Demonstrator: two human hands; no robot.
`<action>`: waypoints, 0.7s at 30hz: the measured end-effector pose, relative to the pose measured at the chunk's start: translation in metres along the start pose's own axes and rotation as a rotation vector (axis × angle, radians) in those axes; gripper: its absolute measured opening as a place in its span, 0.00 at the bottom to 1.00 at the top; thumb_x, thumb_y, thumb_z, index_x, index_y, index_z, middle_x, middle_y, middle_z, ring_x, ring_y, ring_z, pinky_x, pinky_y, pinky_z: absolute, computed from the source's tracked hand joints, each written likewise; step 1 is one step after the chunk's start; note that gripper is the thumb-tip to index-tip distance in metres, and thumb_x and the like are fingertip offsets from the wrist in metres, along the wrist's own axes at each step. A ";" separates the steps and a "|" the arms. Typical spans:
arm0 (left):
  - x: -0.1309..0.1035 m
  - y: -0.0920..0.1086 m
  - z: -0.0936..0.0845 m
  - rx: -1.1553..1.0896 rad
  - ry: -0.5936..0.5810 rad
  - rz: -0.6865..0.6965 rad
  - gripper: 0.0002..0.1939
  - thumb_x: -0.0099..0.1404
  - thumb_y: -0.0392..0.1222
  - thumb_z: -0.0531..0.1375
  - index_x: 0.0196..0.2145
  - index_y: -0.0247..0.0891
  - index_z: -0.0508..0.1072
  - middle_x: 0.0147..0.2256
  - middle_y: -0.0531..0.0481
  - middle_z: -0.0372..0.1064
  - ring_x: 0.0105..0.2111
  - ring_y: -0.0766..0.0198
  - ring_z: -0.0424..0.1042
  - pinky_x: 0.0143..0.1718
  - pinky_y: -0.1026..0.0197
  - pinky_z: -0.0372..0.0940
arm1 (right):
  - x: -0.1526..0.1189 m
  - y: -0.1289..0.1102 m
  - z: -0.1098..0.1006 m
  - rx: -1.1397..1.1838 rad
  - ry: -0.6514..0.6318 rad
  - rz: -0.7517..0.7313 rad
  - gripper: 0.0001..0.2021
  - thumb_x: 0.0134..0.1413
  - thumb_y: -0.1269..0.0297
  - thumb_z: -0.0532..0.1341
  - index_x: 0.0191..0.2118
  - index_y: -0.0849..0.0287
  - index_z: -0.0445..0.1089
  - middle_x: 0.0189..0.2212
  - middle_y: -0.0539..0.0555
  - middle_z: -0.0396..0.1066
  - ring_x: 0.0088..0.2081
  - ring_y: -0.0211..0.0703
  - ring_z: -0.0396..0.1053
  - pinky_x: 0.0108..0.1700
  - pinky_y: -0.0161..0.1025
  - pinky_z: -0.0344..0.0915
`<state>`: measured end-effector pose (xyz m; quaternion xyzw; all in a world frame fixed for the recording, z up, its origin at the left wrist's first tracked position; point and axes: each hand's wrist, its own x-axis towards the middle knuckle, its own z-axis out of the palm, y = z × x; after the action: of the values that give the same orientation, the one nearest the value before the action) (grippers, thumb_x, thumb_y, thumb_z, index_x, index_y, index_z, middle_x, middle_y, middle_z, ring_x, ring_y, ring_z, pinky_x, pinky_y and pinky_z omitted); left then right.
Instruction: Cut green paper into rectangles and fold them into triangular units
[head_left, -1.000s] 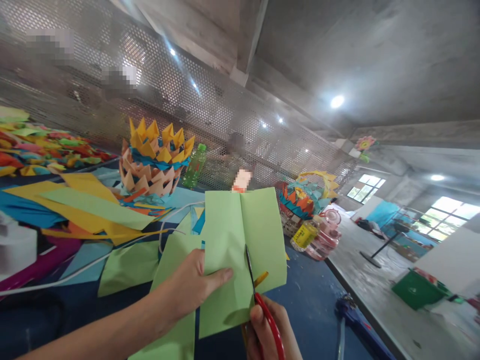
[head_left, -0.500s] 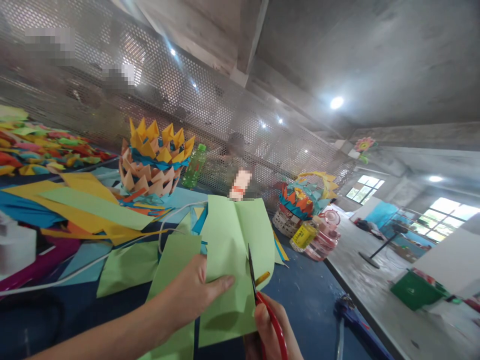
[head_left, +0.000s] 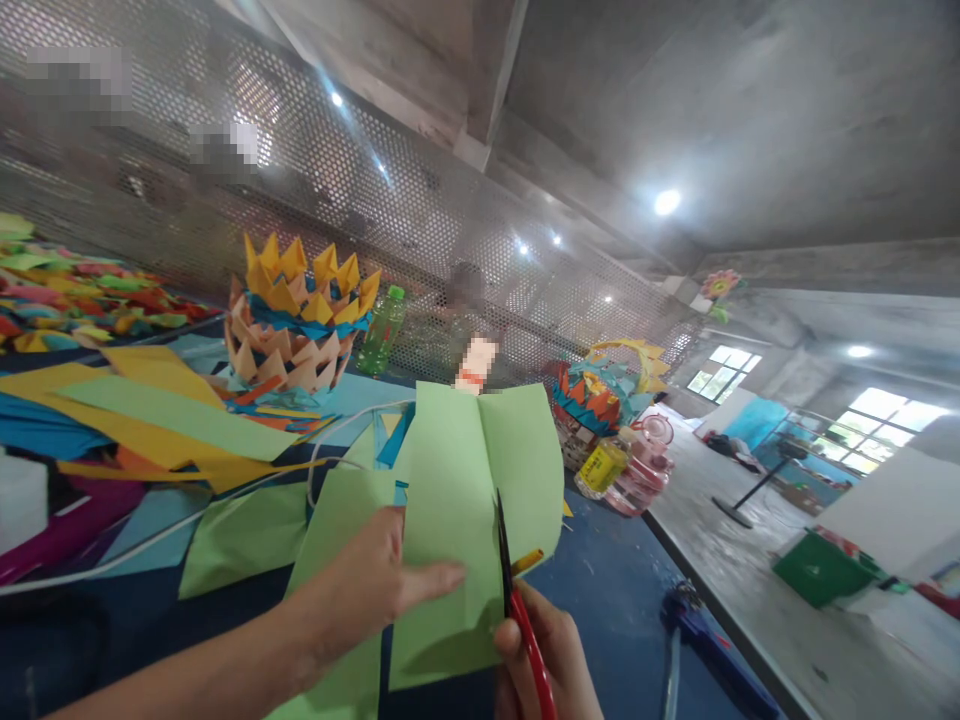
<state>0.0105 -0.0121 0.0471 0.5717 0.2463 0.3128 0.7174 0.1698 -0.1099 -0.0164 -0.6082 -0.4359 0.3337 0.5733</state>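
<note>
My left hand (head_left: 390,580) grips a folded sheet of light green paper (head_left: 450,480) by its left side, thumb lying on the front and the other fingers behind it. My right hand (head_left: 551,640) is closed around red-handled scissors (head_left: 534,655), whose dark blades point up along the crease of that paper. The sheet's right flap bends away from the blades. Beneath my left hand a second green strip (head_left: 345,590) lies on the dark blue table (head_left: 600,620). A small yellow piece (head_left: 529,560) shows beside the blades; its kind is unclear.
Left are yellow and green paper sheets (head_left: 172,400), a white cable (head_left: 247,490) and a folded-paper basket (head_left: 292,320). A green bottle (head_left: 382,330) stands behind. To the right are a second paper basket (head_left: 592,390), a yellow-labelled bottle (head_left: 602,467), a pink bottle (head_left: 645,470) and a blue tool (head_left: 705,640).
The paper's right flap has swung further out to the right. The scissor handles have turned to a narrower view, and the blades look closer together. The whole view has shifted slightly.
</note>
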 end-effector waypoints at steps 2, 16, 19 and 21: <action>0.001 0.004 -0.002 -0.112 -0.029 -0.045 0.15 0.54 0.46 0.71 0.38 0.36 0.81 0.35 0.46 0.81 0.37 0.53 0.79 0.39 0.60 0.72 | 0.005 0.002 -0.003 -0.046 -0.053 -0.072 0.32 0.44 0.29 0.60 0.26 0.59 0.68 0.10 0.43 0.54 0.12 0.30 0.49 0.15 0.29 0.44; 0.001 0.020 -0.004 -0.315 0.330 -0.044 0.21 0.47 0.42 0.74 0.39 0.32 0.79 0.29 0.41 0.81 0.25 0.53 0.79 0.28 0.57 0.74 | 0.001 0.009 0.005 -0.294 -0.114 -0.260 0.37 0.45 0.24 0.53 0.21 0.60 0.63 0.14 0.44 0.47 0.19 0.31 0.40 0.20 0.32 0.39; 0.004 0.016 -0.004 -0.338 0.341 -0.010 0.22 0.46 0.43 0.74 0.38 0.33 0.79 0.33 0.41 0.81 0.28 0.51 0.80 0.29 0.57 0.75 | 0.002 0.013 0.005 -0.310 -0.107 -0.328 0.37 0.47 0.25 0.52 0.21 0.60 0.66 0.14 0.46 0.54 0.17 0.32 0.46 0.17 0.31 0.44; 0.005 0.014 -0.005 -0.340 0.357 0.022 0.22 0.45 0.43 0.75 0.37 0.34 0.79 0.33 0.42 0.81 0.29 0.50 0.80 0.29 0.56 0.75 | 0.000 0.013 0.005 -0.305 -0.107 -0.334 0.35 0.48 0.27 0.54 0.25 0.60 0.69 0.12 0.46 0.56 0.15 0.31 0.50 0.16 0.30 0.48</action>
<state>0.0079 -0.0035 0.0600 0.3810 0.3066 0.4536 0.7451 0.1670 -0.1069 -0.0298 -0.5885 -0.6057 0.1960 0.4983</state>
